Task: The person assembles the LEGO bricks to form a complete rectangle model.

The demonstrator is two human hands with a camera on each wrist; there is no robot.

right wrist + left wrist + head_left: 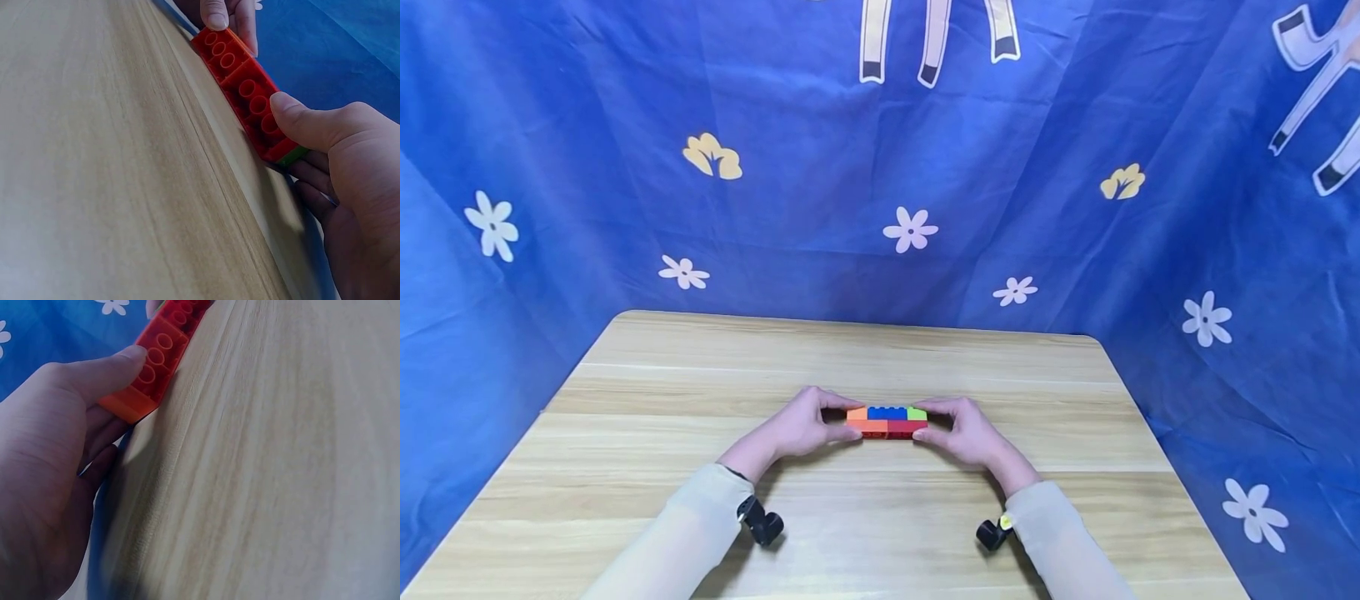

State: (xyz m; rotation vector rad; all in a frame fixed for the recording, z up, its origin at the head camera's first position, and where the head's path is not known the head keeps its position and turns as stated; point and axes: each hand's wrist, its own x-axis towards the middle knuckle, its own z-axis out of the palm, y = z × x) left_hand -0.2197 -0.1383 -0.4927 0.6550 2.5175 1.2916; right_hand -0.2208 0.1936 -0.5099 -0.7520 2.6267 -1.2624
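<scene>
A short bar of joined toy bricks [887, 427] lies on its side near the middle of the wooden table. Orange-red and red bricks make up its front layer; orange, blue and green bricks show behind, the blue one [887, 413] with studs up. My left hand [801, 427] pinches the orange end between thumb and fingers. At the opposite end, the right hand [968, 433] grips the red and green bricks the same way. Both wrist views show the hollow undersides with round tubes [256, 103] facing me, each thumb pressed against them.
The wood-grain table [880, 517] has rounded far corners. Blue cloth [805, 208] printed with flowers and animal legs hangs behind it and along the sides. A small black camera [762, 523] sits on the left wrist, another black camera [991, 535] on the right.
</scene>
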